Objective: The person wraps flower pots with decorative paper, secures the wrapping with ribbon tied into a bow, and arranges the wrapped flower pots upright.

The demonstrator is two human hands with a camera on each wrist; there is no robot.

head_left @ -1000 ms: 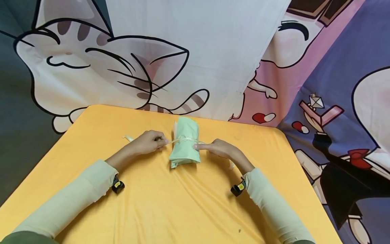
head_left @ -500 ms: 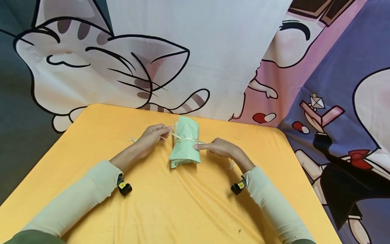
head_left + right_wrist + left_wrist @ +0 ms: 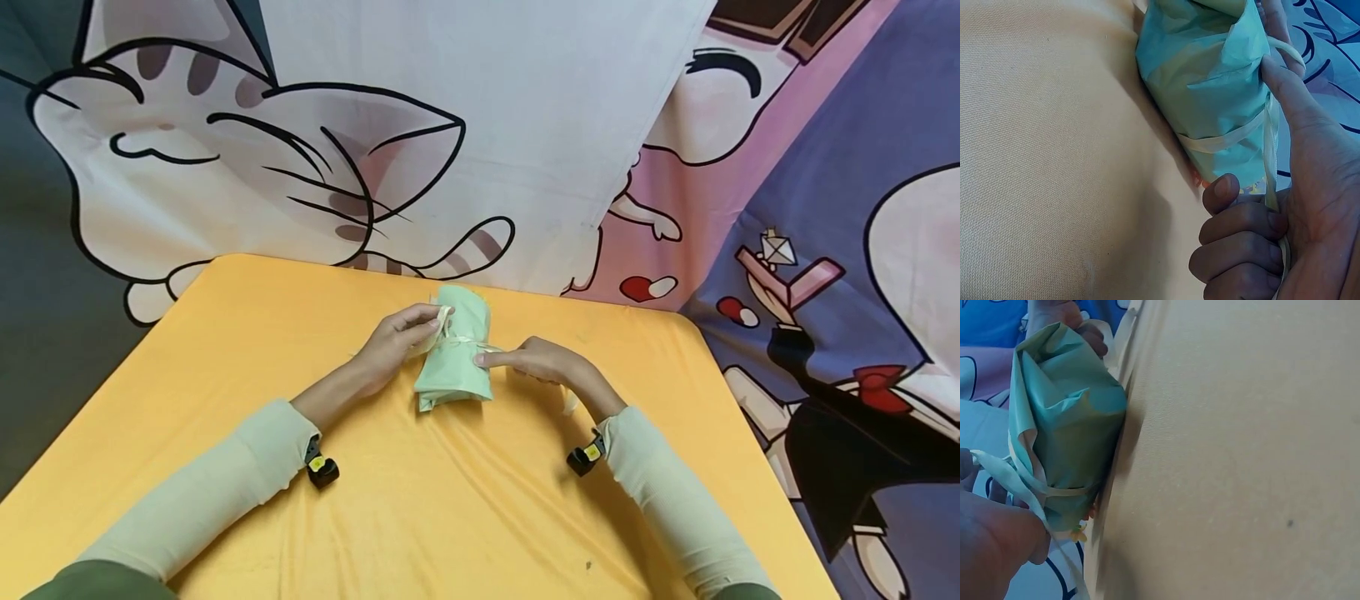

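Wrapped in pale green paper, a small bouquet (image 3: 457,377) lies on the yellow-covered table. A few small flowers (image 3: 1079,535) peek from one end in the left wrist view. A cream ribbon (image 3: 1216,143) goes around its middle. My left hand (image 3: 386,348), at the bouquet's left side, pinches a loop of the ribbon between thumb and fingers. On the other side, my right hand (image 3: 546,363) presses its thumb against the paper near the band. In the right wrist view its curled fingers (image 3: 1241,225) hold a ribbon tail that runs down through the palm.
The yellow cloth (image 3: 420,508) has soft creases and a small dark spot near the front. Behind the table hangs a printed backdrop (image 3: 540,150) with a cartoon cat and figures. A loose ribbon end (image 3: 572,403) shows beside the right wrist.
My left hand has moved right and slightly up, from pulling the ribbon out to the left to bringing it as a loop over the bouquet's left edge. The right hand stays in place.
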